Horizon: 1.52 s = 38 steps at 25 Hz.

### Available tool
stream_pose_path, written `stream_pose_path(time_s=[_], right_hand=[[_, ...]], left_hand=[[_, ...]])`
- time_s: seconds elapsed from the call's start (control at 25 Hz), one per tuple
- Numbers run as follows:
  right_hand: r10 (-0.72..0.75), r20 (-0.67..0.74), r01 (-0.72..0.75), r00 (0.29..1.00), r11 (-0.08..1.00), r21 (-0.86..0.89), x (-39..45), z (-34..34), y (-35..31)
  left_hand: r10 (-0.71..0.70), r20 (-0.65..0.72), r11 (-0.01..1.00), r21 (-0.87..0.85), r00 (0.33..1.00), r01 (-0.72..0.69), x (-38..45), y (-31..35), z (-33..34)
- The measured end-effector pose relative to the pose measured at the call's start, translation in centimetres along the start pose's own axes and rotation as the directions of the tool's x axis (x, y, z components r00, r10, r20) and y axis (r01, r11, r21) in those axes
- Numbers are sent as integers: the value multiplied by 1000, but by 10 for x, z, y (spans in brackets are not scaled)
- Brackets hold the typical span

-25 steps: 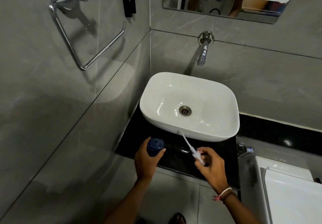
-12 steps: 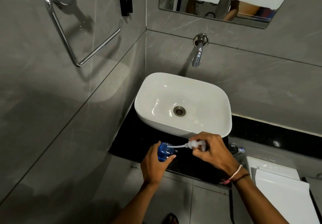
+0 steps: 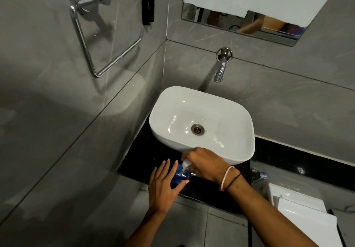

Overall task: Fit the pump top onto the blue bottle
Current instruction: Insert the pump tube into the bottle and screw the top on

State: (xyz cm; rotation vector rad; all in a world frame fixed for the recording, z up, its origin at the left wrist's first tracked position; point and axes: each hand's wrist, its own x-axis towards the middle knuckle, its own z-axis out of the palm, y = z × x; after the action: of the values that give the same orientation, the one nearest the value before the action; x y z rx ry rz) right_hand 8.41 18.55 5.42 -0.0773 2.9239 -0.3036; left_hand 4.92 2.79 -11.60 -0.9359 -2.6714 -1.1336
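A small blue bottle (image 3: pixel 180 175) stands on the black counter (image 3: pixel 138 162) in front of the sink. My left hand (image 3: pixel 164 185) wraps around the bottle's left side, fingers spread along it. My right hand (image 3: pixel 205 164) comes from the right and grips the white pump top (image 3: pixel 186 164), which sits at the bottle's mouth. The pump's tube is hidden, apparently inside the bottle. Most of the pump head is covered by my right fingers.
A white basin (image 3: pixel 201 123) sits just behind the hands, with a wall tap (image 3: pixel 221 68) above it. A chrome towel ring (image 3: pixel 107 54) hangs on the left wall. A small chrome valve (image 3: pixel 259 175) and a white toilet tank (image 3: pixel 303 219) are at the right.
My right hand has swung the pump top over from the right and lowered it onto the bottle's mouth; its tube is no longer visible. The left hand still holds the bottle.
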Motion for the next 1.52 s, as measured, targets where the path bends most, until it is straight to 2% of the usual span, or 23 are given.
stream_pose_path(time_s=[0.12, 0.24, 0.32, 0.44, 0.6, 0.72, 0.88, 0.92, 1.04, 1.2, 1.32, 1.52], right_hand=[[-2, 99, 14, 995, 992, -122, 15, 20, -3], [100, 63, -89, 993, 985, -150, 19, 38, -2], [208, -5, -208, 978, 978, -9, 13, 45, 4], [274, 36, -266, 961, 880, 393, -5, 50, 19], [384, 0, -315, 923, 758, 571, -22, 65, 33], [360, -32, -239, 932, 680, 693, -17, 73, 25], [468, -177, -223, 866, 678, 700, -10, 84, 22], [476, -178, -229, 861, 676, 701, -11, 85, 23], [421, -182, -150, 888, 641, 753, -11, 91, 22], [478, -244, -179, 844, 679, 712, -3, 98, 17], [396, -239, -99, 887, 668, 737, -5, 99, 17], [390, -303, -123, 869, 765, 633, 1, 99, 11]], left_hand=[[-1, -18, 1000, 21, 1000, 1, 3, 0, 1], [-14, -29, 1000, 11, 999, 14, 4, 2, 2], [-24, -25, 1000, 8, 999, 24, 4, 3, 2], [-29, -5, 999, 22, 1000, 30, 3, 3, 1], [-29, 10, 999, 34, 1000, 29, 5, 3, 1], [-44, -9, 999, 24, 999, 44, 5, 5, 2], [-32, -12, 999, 19, 999, 32, 3, 2, 3], [-32, -7, 999, 24, 999, 32, 3, 2, 2], [-39, 8, 999, 32, 999, 39, 2, 2, 3], [-35, 5, 999, 23, 999, 35, 2, 2, 3], [-25, -4, 999, 32, 1000, 26, 3, 2, 4], [-24, -11, 1000, 10, 1000, 24, 0, 1, 7]])
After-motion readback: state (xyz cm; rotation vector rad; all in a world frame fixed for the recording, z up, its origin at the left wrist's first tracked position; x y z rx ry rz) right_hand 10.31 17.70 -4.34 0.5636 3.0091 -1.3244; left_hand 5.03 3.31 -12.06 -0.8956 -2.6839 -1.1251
